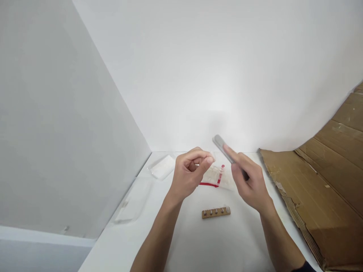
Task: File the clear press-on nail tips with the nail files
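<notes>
Head view: both of the person's hands are raised a little above the white desk (195,245), close together near its far edge where it meets the wall.

The left hand (187,173) is curled, and its grip is a tight pinch of thumb and forefinger on a small clear piece (212,155). The piece is too small and pale to make out its shape. It sticks out past the fingertips towards the other hand, which looks like a way to leave its edge bare.

The right hand (249,181) has its fingers closed round the lower part of a grey file (221,144), with the forefinger laid along it, seemingly to steady it. The file slants up and to the left, and its free end is just above and beside the pinched piece. It is blurred, so I cannot tell whether the two touch.

Under the hands a small plastic bag (217,177) with a red strip lies flat on the desk, partly hidden by them. Nearer the person, well apart from the bag, lies a brown strip (216,212) carrying a row of small pale pieces, within easy reach of either hand.

To the left lie a white packet (163,167) and, nearer, a clear wrapper (131,206) by the desk's edge. A sheet of torn cardboard (312,185) covers the right side.
</notes>
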Action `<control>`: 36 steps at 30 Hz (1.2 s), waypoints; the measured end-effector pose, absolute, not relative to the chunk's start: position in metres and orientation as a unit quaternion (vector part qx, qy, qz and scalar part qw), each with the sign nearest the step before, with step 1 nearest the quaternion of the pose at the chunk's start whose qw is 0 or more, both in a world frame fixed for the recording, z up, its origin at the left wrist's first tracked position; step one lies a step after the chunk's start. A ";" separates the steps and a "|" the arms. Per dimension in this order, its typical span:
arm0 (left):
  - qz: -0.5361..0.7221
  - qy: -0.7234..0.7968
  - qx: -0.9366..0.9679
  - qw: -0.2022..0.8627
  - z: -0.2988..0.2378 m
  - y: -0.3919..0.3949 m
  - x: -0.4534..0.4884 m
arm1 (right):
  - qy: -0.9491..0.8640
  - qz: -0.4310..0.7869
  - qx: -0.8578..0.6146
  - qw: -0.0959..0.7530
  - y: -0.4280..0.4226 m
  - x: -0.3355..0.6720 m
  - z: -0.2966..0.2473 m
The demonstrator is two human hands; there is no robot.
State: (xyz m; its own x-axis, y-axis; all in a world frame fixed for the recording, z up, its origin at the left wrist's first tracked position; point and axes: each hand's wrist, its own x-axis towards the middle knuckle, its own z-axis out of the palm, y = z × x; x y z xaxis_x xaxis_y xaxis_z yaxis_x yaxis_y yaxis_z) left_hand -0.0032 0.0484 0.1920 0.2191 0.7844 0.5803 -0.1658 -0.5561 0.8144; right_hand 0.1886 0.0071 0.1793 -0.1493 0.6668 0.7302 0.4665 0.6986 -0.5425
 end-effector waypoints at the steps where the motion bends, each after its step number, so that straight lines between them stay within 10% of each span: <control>1: 0.580 0.232 0.665 0.408 0.192 0.049 -0.003 | -0.758 0.099 -0.372 0.527 0.007 0.188 0.179; 36: 0.534 0.242 0.666 0.462 0.193 0.051 -0.006 | -0.766 0.108 -0.385 0.504 0.009 0.188 0.177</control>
